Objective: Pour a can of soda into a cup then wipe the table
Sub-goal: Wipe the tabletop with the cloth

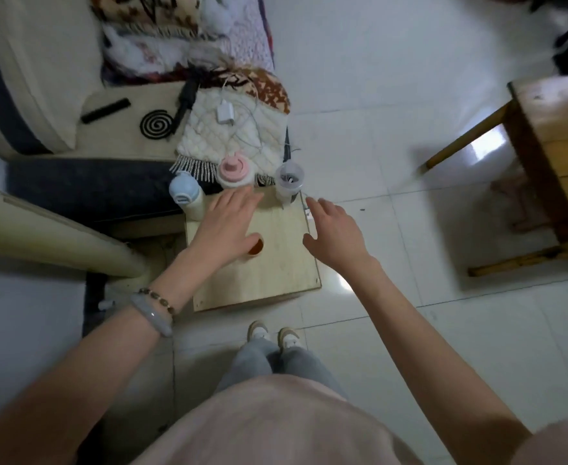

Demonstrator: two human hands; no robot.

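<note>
Shoes [274, 333], grey trousers, pale tiled floor. Left wrist: two bracelets [156, 310]. Small wooden table [275, 273], low, square. Left hand [227, 226]: above the tabletop, fingers straight and together, holding nothing. Right hand [334, 233]: over the table's right edge, fingers relaxed and spread, holding nothing. Round amber object [258, 247]: mid-table, half hidden under the left palm; can or cup, cannot tell. Far table edge: blue-capped bottle [184, 193], pink-lidded bottle [234, 171], clear cup [289, 179] at the right corner. Beyond: quilted cloth [235, 142] with white charger [224, 115].
</note>
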